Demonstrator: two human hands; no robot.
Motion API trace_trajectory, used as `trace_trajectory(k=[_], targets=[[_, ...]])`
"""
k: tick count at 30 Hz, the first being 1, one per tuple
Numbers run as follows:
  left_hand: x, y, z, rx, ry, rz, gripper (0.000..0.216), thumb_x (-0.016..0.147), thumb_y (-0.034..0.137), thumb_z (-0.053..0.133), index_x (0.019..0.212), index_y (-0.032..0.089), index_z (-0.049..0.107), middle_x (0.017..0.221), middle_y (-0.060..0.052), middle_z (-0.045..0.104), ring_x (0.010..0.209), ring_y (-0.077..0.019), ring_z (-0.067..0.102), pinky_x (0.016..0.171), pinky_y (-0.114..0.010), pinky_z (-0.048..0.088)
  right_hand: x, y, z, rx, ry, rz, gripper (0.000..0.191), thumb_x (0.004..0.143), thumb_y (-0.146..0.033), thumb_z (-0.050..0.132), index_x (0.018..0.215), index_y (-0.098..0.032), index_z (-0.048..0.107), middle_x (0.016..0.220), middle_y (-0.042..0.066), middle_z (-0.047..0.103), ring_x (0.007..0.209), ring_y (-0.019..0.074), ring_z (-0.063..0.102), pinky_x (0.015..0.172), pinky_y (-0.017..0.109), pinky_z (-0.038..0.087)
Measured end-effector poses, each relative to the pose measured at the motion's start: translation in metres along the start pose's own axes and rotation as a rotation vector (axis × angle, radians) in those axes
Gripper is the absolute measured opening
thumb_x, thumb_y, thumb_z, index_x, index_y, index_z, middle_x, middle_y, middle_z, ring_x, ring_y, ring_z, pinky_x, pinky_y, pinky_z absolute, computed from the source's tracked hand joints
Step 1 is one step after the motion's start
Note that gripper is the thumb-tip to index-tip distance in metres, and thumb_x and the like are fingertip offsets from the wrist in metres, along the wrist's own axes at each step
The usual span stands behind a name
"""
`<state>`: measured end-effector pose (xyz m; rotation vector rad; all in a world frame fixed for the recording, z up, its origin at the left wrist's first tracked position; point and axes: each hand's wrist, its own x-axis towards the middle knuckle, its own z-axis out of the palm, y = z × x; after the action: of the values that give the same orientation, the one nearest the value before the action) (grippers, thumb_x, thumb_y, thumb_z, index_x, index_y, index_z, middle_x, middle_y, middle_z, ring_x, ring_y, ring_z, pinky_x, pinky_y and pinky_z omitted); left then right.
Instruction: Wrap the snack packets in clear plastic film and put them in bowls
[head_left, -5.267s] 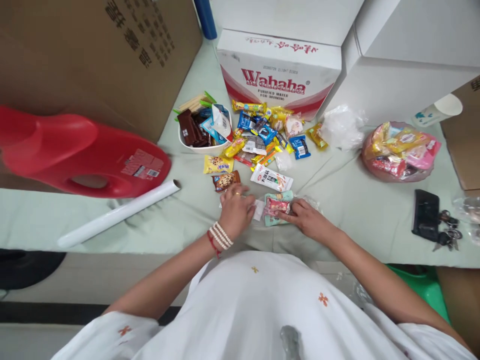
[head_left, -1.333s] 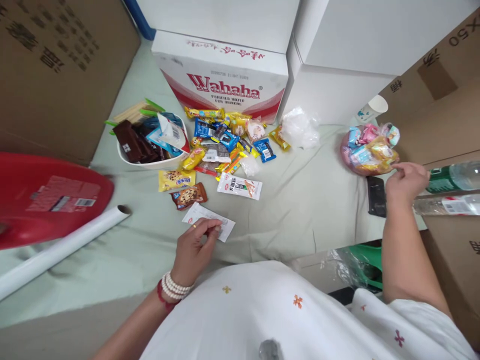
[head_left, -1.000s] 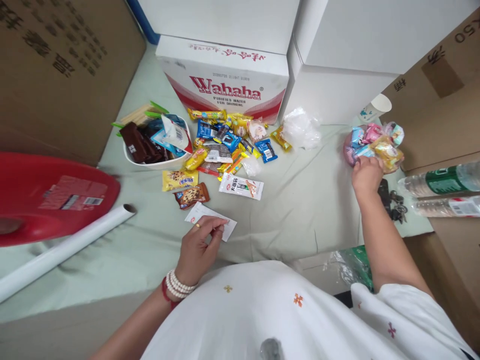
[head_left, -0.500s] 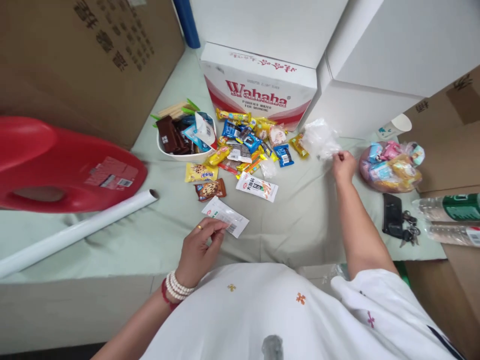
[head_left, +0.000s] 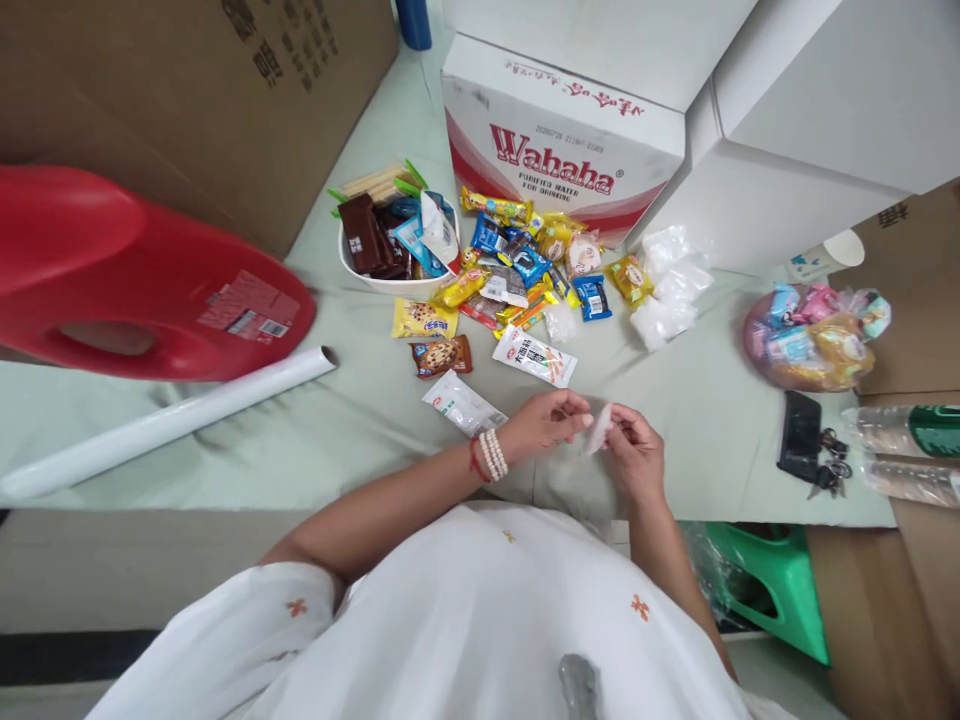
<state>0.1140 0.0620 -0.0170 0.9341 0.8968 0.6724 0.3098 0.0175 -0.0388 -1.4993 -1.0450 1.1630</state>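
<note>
Between my two hands, near the table's front edge, is a small folded clear plastic bag [head_left: 598,430]. My right hand [head_left: 636,452] pinches it between thumb and fingertips. My left hand [head_left: 546,422] comes up to its other side with fingers bent and a little apart; I see nothing held in it. A white snack packet [head_left: 459,402] lies beside my left wrist, and another white packet with red print [head_left: 534,357] lies just beyond my hands. Farther back are several more clear plastic bags [head_left: 667,295] next to a pile of wrapped snacks [head_left: 504,284].
A white bowl [head_left: 397,284] full of snacks stands left of the pile, before a Wahaha carton [head_left: 555,150]. At left are a red jug [head_left: 165,290] and a white tube [head_left: 172,420]. At right are a filled bag of snacks [head_left: 814,340], a black wallet [head_left: 799,430] and keys [head_left: 831,465].
My right hand has come back from the plastic bags to the front, now with a small bag. My left hand has left the white packet and moved right to meet it.
</note>
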Motion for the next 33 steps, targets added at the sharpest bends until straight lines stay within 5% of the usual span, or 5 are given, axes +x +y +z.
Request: trace_trajectory(k=[11,16,23,28,33], targets=[[-0.011,-0.023,0.000,-0.016,0.093,0.009,0.043,0.074,0.047,0.080,0.102,0.017,0.065,0.091,-0.001,0.067,0.062,-0.0085,0.053,0.060,-0.024,0.043,0.006,0.001,0.006,0.120,-0.025,0.074,0.027,0.072,-0.037,0.084,0.091,-0.023,0.071,0.079,-0.002,0.069,0.064,0.0124,0.055,0.061,0.026,0.045],[-0.010,-0.023,0.000,0.039,0.176,0.078,0.034,0.079,0.048,0.074,0.080,0.015,0.066,0.072,0.001,0.061,0.066,-0.0106,0.050,0.063,-0.025,0.039,0.011,-0.005,0.026,0.040,-0.047,-0.020,0.022,0.083,-0.039,0.076,0.097,-0.021,0.072,0.076,-0.002,0.067,0.065,0.0126,0.056,0.064,0.026,0.046],[-0.021,-0.018,-0.034,-0.031,0.269,0.088,0.034,0.080,0.048,0.078,0.085,0.017,0.063,0.070,0.004,0.056,0.064,-0.0105,0.049,0.064,-0.025,0.041,0.009,0.004,-0.023,-0.065,0.156,-0.037,0.026,0.085,-0.042,0.076,0.098,-0.020,0.071,0.070,-0.004,0.061,0.061,0.0116,0.054,0.062,0.026,0.044],[-0.030,-0.019,-0.042,-0.186,0.201,0.197,0.034,0.084,0.048,0.078,0.086,0.019,0.060,0.101,-0.004,0.070,0.098,-0.0187,0.066,0.090,-0.034,0.052,-0.007,-0.007,-0.049,-0.186,0.084,-0.046,0.024,0.087,-0.043,0.077,0.098,-0.021,0.073,0.072,-0.002,0.061,0.061,0.0124,0.053,0.061,0.026,0.045],[-0.039,-0.014,-0.036,-0.231,0.005,0.239,0.026,0.088,0.041,0.074,0.080,0.020,0.061,0.127,-0.009,0.070,0.129,-0.0297,0.063,0.107,-0.049,0.050,0.013,-0.032,-0.025,-0.225,0.004,-0.295,0.037,0.098,-0.052,0.062,0.122,-0.026,0.071,0.125,0.009,0.066,0.115,0.0234,0.064,0.099,0.039,0.052]])
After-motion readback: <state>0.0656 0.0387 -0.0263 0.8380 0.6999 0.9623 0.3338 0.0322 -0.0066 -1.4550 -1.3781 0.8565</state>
